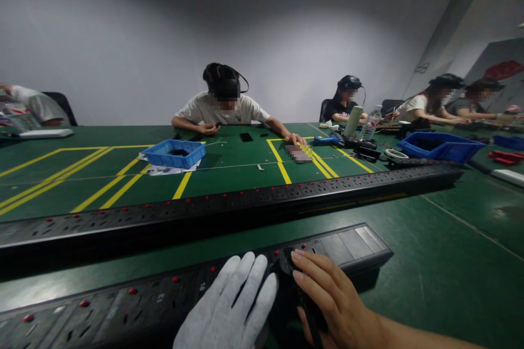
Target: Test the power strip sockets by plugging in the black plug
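On green table [442, 294], black power strip [190, 279] under hands [231, 302]; grey wall [155, 16] behind

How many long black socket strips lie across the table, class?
2: the near strip lies under the left hand and right hand, the far strip just beyond. Both run off the left edge; others may be hidden.

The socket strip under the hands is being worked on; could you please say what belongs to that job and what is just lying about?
In use:
- near socket strip
- black plug-like piece at right hand

Apparently lying about:
- light-blue tray
- dark-blue bin
- green flask
- clear bottle
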{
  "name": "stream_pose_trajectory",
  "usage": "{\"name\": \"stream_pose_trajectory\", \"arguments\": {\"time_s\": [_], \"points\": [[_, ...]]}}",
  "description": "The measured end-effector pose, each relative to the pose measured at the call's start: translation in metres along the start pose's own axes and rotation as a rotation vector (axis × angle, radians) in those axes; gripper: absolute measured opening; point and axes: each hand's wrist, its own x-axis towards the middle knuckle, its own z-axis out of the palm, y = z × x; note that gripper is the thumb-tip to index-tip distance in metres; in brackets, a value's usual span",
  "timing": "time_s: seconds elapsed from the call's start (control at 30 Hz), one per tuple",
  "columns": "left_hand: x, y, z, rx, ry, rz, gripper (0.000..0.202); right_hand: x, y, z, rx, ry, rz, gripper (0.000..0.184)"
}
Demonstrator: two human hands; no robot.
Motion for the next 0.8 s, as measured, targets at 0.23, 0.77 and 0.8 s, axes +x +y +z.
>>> {"name": "stream_pose_trajectory", "arguments": {"time_s": [0.23, 0.77, 0.8], "points": [[0.001, 0.003, 0.002, -0.04, 0.052, -0.069, 0.033, 0.003, 0.0, -0.001, -0.001, -0.012, 0.01, 0.055], [-0.002, 0.005, 0.003, -0.02, 0.102, -0.067, 0.033, 0.052, 0.021, -0.034, -0.192, -0.081, -0.368, 0.013], [-0.002, 0.005, 0.002, -0.015, 0.1, -0.065, 0.033, 0.06, 0.027, -0.038, -0.144, -0.156, -0.376, 0.016]]}}
